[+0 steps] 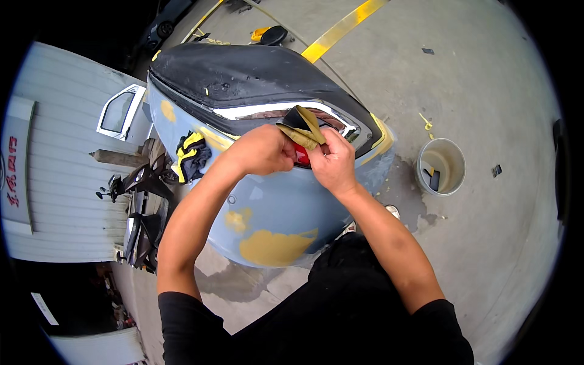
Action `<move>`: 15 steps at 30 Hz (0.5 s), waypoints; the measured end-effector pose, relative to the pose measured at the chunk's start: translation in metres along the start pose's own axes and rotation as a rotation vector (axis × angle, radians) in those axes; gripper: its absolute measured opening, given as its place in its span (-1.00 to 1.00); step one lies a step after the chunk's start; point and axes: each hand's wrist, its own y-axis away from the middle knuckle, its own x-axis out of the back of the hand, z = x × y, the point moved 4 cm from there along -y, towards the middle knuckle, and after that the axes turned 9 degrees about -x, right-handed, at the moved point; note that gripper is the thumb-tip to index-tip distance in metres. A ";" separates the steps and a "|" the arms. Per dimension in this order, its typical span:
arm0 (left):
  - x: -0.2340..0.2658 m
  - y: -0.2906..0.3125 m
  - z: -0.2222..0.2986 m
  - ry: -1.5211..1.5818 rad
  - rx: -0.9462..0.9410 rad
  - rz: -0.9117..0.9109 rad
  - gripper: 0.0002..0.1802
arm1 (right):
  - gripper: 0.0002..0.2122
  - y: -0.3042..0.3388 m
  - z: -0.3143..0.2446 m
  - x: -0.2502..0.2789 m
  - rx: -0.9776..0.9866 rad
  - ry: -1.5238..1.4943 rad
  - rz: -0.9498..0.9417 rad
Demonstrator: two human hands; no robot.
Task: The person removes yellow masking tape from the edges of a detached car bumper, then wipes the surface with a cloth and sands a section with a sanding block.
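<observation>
Right now your right hand (333, 159) pinches the folded sandpaper (309, 135) by its right side, above the car's (274, 204) red light (302, 156). Your left hand (267, 151) curls at the paper's left edge; you can't tell whether it grips. A bucket (456, 185) stands on the floor (505, 237) to the right.

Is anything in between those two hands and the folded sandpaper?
Nothing visible. The right hand pinches the folded sandpaper directly, and the left hand is curled close by its left side, though its exact hold is hidden. The red tail light shows below the sheet, not blocking either hand.
</observation>
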 end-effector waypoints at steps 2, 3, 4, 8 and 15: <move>0.000 0.000 0.002 -0.004 -0.003 0.016 -0.89 | -0.93 0.000 0.002 -0.002 -0.004 0.010 -0.005; -0.005 -0.001 0.003 -0.049 -0.015 0.045 -0.89 | -0.93 0.000 0.003 -0.003 -0.005 0.018 -0.012; -0.006 -0.001 0.005 -0.093 -0.026 0.075 -0.89 | -0.93 0.000 0.004 -0.003 0.003 0.016 -0.008; 0.015 0.010 0.001 -0.142 0.015 0.020 -0.82 | -0.93 0.000 0.004 -0.002 0.009 0.001 -0.010; 0.045 0.039 -0.010 -0.249 -0.150 0.134 -0.82 | -0.93 0.002 0.001 -0.006 0.045 0.036 0.017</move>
